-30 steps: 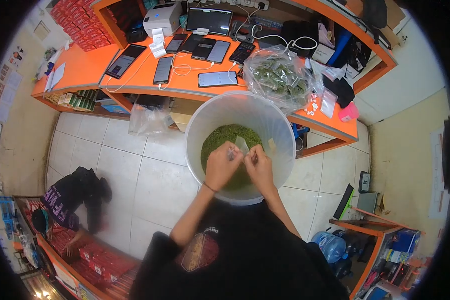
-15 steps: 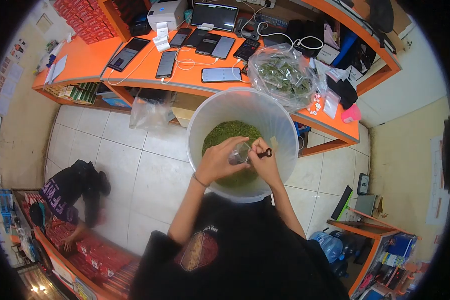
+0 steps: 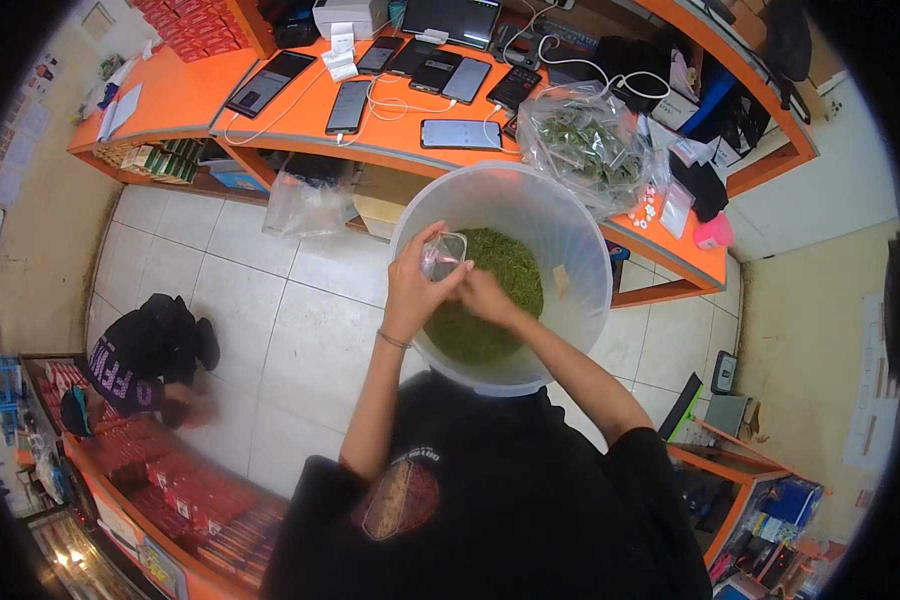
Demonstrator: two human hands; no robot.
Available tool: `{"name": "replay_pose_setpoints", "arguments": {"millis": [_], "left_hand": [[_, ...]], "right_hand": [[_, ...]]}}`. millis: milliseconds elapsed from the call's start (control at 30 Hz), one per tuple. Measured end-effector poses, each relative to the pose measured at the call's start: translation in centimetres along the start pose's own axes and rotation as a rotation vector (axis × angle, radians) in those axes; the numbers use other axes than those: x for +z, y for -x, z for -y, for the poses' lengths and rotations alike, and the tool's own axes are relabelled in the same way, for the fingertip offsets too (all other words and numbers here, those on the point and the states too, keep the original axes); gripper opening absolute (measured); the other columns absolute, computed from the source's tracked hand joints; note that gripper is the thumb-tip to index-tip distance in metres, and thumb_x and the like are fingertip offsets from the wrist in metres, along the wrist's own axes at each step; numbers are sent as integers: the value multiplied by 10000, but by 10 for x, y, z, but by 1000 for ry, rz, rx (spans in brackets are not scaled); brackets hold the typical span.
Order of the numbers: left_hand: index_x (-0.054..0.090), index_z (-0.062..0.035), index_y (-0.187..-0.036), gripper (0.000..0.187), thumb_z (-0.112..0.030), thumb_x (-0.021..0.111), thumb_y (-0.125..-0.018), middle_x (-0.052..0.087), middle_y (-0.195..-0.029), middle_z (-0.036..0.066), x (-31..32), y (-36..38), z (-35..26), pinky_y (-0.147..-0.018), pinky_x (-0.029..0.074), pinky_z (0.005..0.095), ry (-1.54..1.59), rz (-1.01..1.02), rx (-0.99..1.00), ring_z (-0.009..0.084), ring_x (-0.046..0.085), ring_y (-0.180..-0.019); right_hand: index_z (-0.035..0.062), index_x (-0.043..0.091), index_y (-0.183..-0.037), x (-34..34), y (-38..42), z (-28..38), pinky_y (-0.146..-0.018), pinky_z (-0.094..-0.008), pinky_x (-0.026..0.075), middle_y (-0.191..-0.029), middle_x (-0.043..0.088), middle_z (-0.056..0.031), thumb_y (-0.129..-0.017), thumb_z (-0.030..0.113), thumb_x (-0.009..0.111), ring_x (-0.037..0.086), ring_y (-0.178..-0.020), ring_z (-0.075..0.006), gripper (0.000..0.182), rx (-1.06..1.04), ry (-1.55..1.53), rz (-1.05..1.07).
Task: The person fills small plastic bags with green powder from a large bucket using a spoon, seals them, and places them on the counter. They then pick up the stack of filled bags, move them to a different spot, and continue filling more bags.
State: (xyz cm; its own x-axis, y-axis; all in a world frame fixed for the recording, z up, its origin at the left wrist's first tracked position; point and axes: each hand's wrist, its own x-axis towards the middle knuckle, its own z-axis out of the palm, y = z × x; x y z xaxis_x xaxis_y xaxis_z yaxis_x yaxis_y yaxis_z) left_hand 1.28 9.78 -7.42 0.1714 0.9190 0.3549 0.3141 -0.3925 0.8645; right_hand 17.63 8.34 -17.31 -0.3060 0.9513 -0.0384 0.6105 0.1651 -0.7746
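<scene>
A large translucent plastic tub (image 3: 577, 250) stands before me, with a bed of dried green flakes (image 3: 510, 262) at its bottom. Over its left side, my left hand (image 3: 415, 290) grips a small clear plastic bag (image 3: 444, 256) by its edges, holding the mouth apart. My right hand (image 3: 488, 297) is closed above the flakes, close to the left fingers and blurred by motion. The dark-handled tool that showed in it half a second ago is hidden by the hand now. A small pale piece (image 3: 560, 281) sits against the tub's right inner wall.
Behind the tub runs an orange counter (image 3: 390, 150) with several phones, cables and a printer (image 3: 350, 18). A big clear bag of filled green packets (image 3: 585, 145) lies at its right. At lower left, another person (image 3: 145, 360) crouches beside red boxes (image 3: 185, 490).
My left hand and the small bag have shifted left and up within the tub. The right hand has moved left and lower, and its tool's handle no longer shows. The crouching person's arm has moved.
</scene>
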Motion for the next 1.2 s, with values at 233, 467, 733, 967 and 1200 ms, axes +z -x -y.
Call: {"name": "replay_pose_setpoints", "arguments": {"millis": [233,467,733,967,1200], "left_hand": [[535,-24,-1291,666,-198,845,-728,604,-1250,124,-4,-1,1,-796,521,304,58,-15,-24,158,664,-815],[503,-17,-1311,679,-201,832,-747,579,-1286,127,-2,-3,-9,-774,514,297,110,-12,-114,144,644,-825],[485,-31,-1320,699,-208,833,-739,562,-1292,124,6,-6,-13,-763,518,315,-77,36,2,181,633,-818],[451,-72,-1348,738,-269,823,-740,589,-1256,157,25,-7,-8,-804,536,388,-206,142,71,302,664,-944],[365,-105,-1418,835,-248,816,-729,628,-1190,182,35,-13,-32,-866,518,431,-216,230,-3,361,614,-1091]], "right_hand": [[-63,635,-946,-38,38,27,-702,-336,558,-868,695,-155,-1020,237,472,713,-743,-229,350,167,-560,139],[-37,574,-1042,-108,75,-4,-789,-291,551,-986,677,-183,-1023,293,484,670,-839,-197,342,505,-1078,-66],[-46,562,-1028,-133,108,6,-780,-294,555,-988,666,-202,-1024,260,485,667,-833,-196,316,271,-1178,-853],[-62,570,-1041,-130,109,73,-792,-295,541,-987,668,-176,-1038,241,453,675,-852,-216,324,80,-791,-1087],[-72,594,-1083,-92,110,105,-817,-308,542,-1097,670,-191,-981,5,494,675,-956,-234,163,-341,-137,-858]]}}
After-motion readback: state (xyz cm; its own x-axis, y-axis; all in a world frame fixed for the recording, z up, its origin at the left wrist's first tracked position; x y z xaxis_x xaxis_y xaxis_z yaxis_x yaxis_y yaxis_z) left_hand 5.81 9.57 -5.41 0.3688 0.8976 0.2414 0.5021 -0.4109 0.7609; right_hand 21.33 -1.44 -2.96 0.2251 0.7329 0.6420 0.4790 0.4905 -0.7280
